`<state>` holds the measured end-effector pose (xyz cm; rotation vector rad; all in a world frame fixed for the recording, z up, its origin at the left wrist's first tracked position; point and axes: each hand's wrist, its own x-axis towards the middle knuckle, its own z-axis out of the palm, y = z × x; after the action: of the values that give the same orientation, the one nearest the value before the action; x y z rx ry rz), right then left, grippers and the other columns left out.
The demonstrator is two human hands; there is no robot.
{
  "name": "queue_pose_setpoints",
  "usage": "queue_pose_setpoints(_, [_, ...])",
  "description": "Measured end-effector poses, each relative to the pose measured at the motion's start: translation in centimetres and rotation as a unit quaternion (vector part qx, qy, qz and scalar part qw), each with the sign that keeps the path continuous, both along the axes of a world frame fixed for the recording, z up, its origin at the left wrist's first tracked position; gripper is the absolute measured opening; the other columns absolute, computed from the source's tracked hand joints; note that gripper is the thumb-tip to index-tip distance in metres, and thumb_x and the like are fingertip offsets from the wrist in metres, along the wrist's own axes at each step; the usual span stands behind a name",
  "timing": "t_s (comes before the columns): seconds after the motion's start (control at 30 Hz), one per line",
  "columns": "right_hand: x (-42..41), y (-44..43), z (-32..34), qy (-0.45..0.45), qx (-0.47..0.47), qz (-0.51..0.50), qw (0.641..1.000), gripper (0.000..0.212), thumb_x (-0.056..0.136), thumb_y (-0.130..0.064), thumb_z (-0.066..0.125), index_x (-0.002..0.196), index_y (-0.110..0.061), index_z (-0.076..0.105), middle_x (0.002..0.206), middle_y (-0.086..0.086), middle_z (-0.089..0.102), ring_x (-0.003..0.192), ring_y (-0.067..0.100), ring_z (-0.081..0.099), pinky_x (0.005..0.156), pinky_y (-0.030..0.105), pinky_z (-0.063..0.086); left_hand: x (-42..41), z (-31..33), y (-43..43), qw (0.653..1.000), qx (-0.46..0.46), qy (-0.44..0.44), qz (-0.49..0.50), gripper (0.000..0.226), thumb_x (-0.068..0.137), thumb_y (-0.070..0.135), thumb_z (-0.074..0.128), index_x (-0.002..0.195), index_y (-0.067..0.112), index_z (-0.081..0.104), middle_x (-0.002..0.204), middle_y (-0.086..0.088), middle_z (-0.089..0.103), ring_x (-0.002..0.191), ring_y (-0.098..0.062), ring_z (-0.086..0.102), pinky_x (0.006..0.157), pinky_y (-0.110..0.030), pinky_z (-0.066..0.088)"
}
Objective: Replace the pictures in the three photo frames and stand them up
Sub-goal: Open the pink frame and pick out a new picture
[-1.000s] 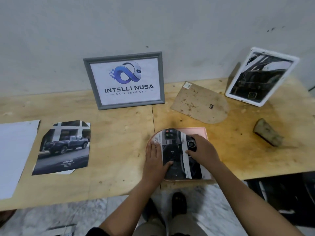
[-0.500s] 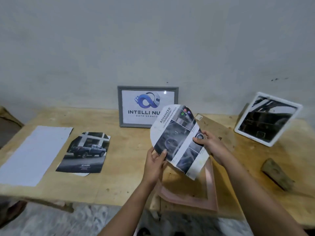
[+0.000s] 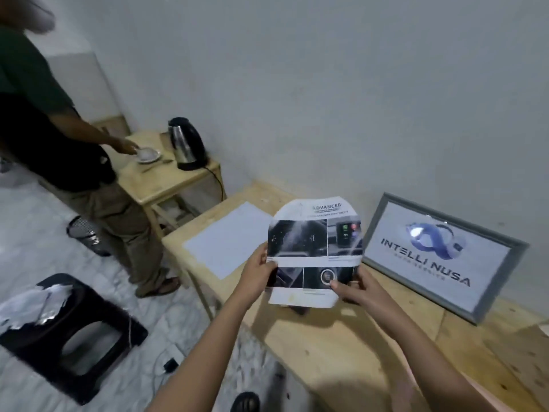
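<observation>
Holding print (image 3: 315,242) up: left hand (image 3: 257,270) and right hand (image 3: 355,288) fingers (image 3: 337,285) pinch its lower corners. Picture-swap step, seemingly. Next needs laying it flat on tabletop (image 3: 326,346) under the fingers.

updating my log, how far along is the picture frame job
Looks done: the grey frame stands upright by the wall with a logo print inside. In hand: the left hand and right hand hold a rounded-top picture by its sides above the table, not in any frame. Left: framing that picture and standing it up. The other two frames are out of view, so I cannot tell their state.
</observation>
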<state>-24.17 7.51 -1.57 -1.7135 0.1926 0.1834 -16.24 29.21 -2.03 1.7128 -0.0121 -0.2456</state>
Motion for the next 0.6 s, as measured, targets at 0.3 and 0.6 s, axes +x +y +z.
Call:
queue_pose_setpoints(0.3, [13.0, 12.6, -5.0, 0.140, -0.025, -0.044, 0.989, 0.018, 0.089, -0.010, 0.058, 0.083, 0.007, 0.060, 0.066, 0.015, 0.057, 0.053, 0.016, 0.048, 0.050, 0.024, 0.032, 12.3, -3.5, 12.5, 0.989, 0.105, 0.089, -0.051, 0.044, 0.083, -0.005, 0.059, 0.114, 0.021, 0.042, 0.102, -0.007, 0.058, 0.091, -0.018, 0.058, 0.071, -0.020, 0.050])
queue_pose_setpoints(0.6, [22.9, 20.0, -10.0, 0.245, -0.026, -0.102, 0.964, 0.019, 0.077, 0.008, 0.065, 0.090, -0.005, 0.061, 0.080, 0.012, 0.064, 0.072, 0.025, 0.060, 0.057, 0.026, 0.049, 22.9, -7.4, 18.4, 0.980, 0.190, 0.048, 0.009, 0.045, 0.078, -0.014, 0.051, 0.117, 0.008, 0.055, 0.110, -0.012, 0.061, 0.084, -0.015, 0.052, 0.054, -0.004, 0.038])
